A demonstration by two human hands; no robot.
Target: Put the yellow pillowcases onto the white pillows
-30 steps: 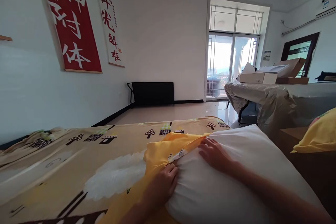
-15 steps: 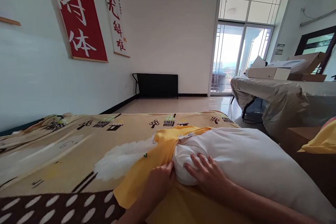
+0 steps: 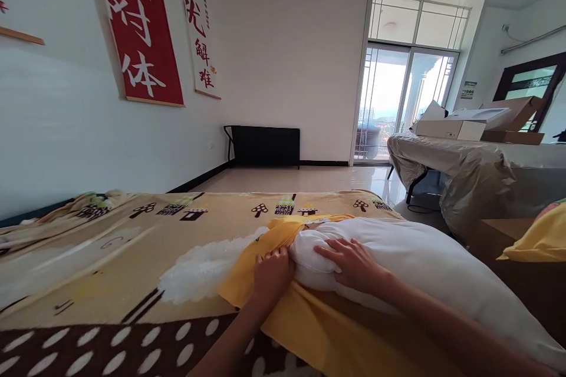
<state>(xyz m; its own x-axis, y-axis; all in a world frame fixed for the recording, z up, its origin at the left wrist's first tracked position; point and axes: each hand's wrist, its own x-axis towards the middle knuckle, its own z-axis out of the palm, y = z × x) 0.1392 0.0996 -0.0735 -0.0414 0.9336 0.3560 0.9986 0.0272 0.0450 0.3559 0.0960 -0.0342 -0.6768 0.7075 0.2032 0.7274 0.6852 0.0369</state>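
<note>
A plump white pillow (image 3: 424, 259) lies on the bed, its near-left end bunched and partly inside a yellow pillowcase (image 3: 327, 330). At the case's opening, my left hand (image 3: 273, 274) is closed on the yellow cloth, right beside the pillow's end. My right hand (image 3: 354, 262) presses on top of the bunched white end, fingers bent over it and gripping it. Part of the case spreads beneath the pillow and under my right forearm. A small white label strip shows at the far edge of the case.
A patterned beige and brown blanket (image 3: 132, 253) covers the bed. To the right, another yellow cloth item (image 3: 537, 241) rests on a brown box (image 3: 499, 230). Beyond stands a plastic-covered table (image 3: 464, 159) with open cartons (image 3: 451, 128). A black folded frame (image 3: 265, 146) leans against the far wall.
My left hand has shifted slightly up, drawing the yellow cloth closer around the pillow's end. The case's left flap has moved right. My right hand has slid a little up and right on the pillow.
</note>
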